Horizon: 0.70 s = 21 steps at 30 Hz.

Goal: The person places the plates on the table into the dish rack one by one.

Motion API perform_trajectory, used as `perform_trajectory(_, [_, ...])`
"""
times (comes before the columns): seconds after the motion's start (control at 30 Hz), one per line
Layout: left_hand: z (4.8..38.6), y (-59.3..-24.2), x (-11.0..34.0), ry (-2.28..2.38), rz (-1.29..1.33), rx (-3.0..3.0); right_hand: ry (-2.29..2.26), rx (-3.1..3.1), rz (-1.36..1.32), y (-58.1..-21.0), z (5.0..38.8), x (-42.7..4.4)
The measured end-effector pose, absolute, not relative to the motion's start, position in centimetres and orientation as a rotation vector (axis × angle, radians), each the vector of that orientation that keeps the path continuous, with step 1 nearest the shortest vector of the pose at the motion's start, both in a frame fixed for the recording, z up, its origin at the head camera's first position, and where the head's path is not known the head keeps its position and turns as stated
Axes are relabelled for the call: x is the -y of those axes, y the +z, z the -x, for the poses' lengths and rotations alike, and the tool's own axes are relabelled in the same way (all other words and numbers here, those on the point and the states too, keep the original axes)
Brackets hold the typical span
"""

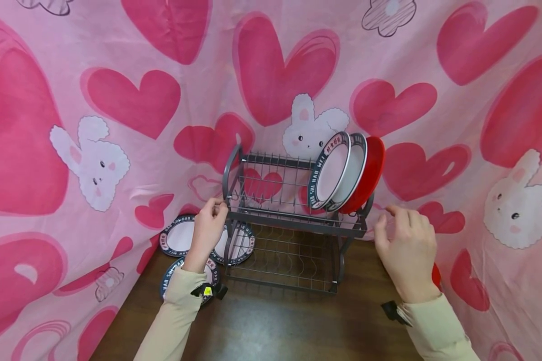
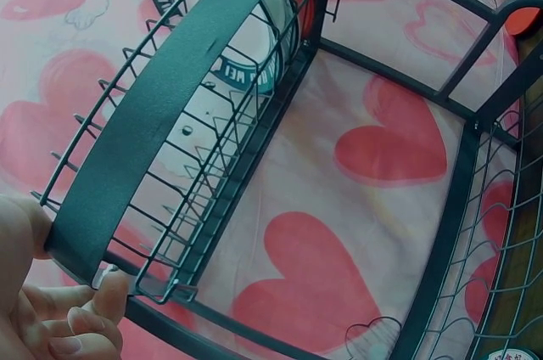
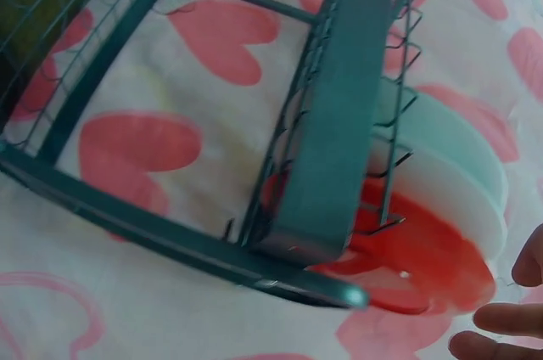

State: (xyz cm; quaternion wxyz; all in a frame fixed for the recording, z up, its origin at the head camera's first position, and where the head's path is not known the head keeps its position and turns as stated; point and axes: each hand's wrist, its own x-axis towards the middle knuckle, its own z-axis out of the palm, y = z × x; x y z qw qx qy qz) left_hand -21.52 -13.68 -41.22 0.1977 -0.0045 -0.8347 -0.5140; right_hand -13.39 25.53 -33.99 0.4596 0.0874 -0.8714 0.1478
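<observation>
Possibly, the plates (image 1: 331,173) beside the relaxed, empty right hand (image 1: 406,245) could be toppled if the rack (image 1: 293,224), pinched by the left hand (image 1: 208,225), were jerked

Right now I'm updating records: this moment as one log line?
left hand grips dish rack at upper left | right hand empty, apart from rack | rack top: red plate, two dark-rimmed plates

You can read SHI HAO WEI on the foremost racked plate (image 1: 331,173). Nearest left-side plate (image 1: 212,273): you get HAO SHI.
</observation>
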Motion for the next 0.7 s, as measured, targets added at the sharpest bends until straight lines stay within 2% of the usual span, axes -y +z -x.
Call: perform_trajectory(0.7, [21.3, -41.1, 13.8, -1.461, 0.020, 2.350, 0.287, 2.248, -0.150, -39.6, 12.7, -29.4])
